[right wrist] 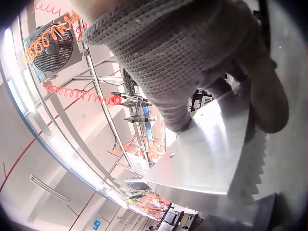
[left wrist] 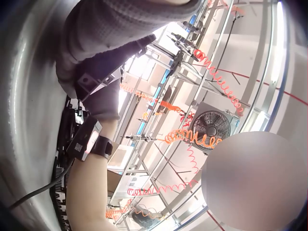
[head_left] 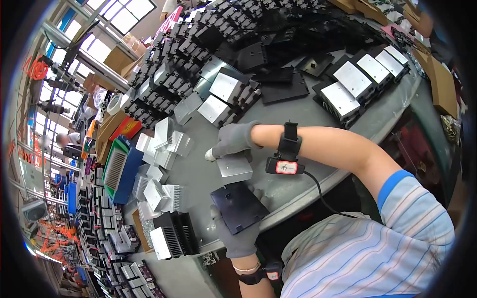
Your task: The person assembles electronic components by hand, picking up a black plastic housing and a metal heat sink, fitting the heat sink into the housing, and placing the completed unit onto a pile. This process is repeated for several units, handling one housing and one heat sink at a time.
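Both hands wear grey gloves. My left hand holds a flat black plate near the table's front edge, fingers and thumb along its sides. In the left wrist view, the glove covers much of that dark plate. Just beyond it, my right hand grips a silver finned heat sink over the grey tabletop. The right wrist view shows the heat sink's smooth face close up, saw-toothed fin ends along one side, with gloved fingers on either side of it.
Loose silver heat sinks lie left of the hands, beside a blue bin. Black finned pieces stand near the front left corner. Silver-topped units line the right edge; stacked units and black plates fill the back.
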### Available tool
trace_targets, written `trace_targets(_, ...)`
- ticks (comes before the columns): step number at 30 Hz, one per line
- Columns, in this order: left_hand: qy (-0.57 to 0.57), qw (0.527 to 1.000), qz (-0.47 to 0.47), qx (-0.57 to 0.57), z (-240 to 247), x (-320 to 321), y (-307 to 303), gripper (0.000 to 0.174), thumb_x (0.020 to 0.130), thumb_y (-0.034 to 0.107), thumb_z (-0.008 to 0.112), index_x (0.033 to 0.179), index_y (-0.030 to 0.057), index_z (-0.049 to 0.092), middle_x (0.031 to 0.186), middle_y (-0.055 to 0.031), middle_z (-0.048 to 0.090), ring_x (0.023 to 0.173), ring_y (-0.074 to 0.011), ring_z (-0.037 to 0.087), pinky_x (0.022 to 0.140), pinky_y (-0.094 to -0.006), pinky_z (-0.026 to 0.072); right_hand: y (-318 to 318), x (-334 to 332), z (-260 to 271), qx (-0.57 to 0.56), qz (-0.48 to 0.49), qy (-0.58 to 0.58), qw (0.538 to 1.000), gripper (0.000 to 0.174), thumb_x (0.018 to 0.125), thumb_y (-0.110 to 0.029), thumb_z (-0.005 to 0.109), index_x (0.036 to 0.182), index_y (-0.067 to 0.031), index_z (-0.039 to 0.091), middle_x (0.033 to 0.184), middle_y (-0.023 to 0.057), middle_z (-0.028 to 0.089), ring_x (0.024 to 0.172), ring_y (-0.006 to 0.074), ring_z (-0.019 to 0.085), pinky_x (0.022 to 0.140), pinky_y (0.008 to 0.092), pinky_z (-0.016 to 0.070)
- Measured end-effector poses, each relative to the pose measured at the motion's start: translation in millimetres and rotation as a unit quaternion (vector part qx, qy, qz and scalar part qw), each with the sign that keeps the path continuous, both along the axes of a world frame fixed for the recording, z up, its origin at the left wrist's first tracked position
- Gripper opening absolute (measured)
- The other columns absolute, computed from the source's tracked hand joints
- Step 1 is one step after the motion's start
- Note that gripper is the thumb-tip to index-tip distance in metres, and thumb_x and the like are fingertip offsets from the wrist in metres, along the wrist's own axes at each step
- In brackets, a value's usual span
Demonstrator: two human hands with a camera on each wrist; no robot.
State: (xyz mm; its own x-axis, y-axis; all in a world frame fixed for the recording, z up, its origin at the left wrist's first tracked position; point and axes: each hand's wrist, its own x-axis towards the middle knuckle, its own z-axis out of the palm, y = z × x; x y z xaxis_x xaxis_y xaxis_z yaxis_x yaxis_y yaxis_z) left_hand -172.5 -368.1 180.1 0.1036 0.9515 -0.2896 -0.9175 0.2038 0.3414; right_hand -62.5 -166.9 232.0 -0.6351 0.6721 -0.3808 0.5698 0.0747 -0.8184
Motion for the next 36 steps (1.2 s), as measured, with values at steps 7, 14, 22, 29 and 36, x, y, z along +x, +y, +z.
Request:
trace_targets(7, -0.017, 0.999, 0.008, -0.044, 7, -1, 8, 0.063, 0.086, 0.053, 0.045, 0.135, 0.0133, 0.034, 0.135, -0.0182, 0.040, 0.126, -0.0422, 0.034, 0.102, -0.0653, 0.0218, -22, 2, 21, 0.221, 0.095, 0.126, 0.962, 0.053, 0.069, -0.037, 0.068, 0.102, 0.0036, 0.061, 0.095, 0.0179, 0.061, 0.084, 0.0283, 0.062, 0.071, 0.0355, 0.0513)
trace_targets(14, 0.014, 0.998, 0.032, -0.059, 8, -9, 7, 0.057, 0.087, 0.051, 0.043, 0.128, 0.0117, 0.043, 0.128, -0.0179, 0.046, 0.117, -0.0391, 0.042, 0.099, -0.0647, 0.0263, -59, 39, 10, 0.644, 0.307, 0.118, 0.691, 0.069, 0.064, -0.032, 0.069, 0.128, -0.0177, 0.045, 0.106, 0.0097, 0.054, 0.110, 0.0280, 0.049, 0.101, 0.0443, 0.0364)
trace_targets(22, -0.043, 0.995, 0.060, -0.062, 15, -11, -4, 0.062, 0.084, 0.056, 0.044, 0.130, 0.0132, 0.043, 0.125, -0.0157, 0.049, 0.116, -0.0407, 0.042, 0.099, -0.0635, 0.0246, -41, 60, 7, 0.433, 0.185, -0.265, 0.841, 0.057, 0.079, -0.036, 0.059, 0.127, -0.0106, 0.043, 0.118, 0.0159, 0.053, 0.111, 0.0323, 0.051, 0.088, 0.0440, 0.0448)
trace_targets(29, 0.020, 0.996, 0.076, -0.045, -1, -7, 4, 0.061, 0.086, 0.057, 0.043, 0.127, 0.0120, 0.044, 0.125, -0.0160, 0.049, 0.114, -0.0402, 0.043, 0.099, -0.0627, 0.0265, -43, 3, -37, 0.317, -0.002, -0.275, 0.908, 0.060, 0.073, -0.053, 0.059, 0.102, -0.0004, 0.064, 0.099, 0.0206, 0.064, 0.095, 0.0355, 0.061, 0.080, 0.0429, 0.0495)
trace_targets(36, 0.024, 0.999, 0.044, -0.012, 21, 14, 2, 0.066, 0.088, 0.061, 0.035, 0.130, 0.0097, 0.038, 0.126, -0.0171, 0.046, 0.119, -0.0362, 0.041, 0.101, -0.0606, 0.0246, -75, 4, 28, 0.188, -0.019, -0.001, 0.982, 0.052, 0.072, -0.041, 0.058, 0.100, 0.0016, 0.065, 0.091, 0.0261, 0.064, 0.087, 0.0351, 0.064, 0.080, 0.0399, 0.0495)
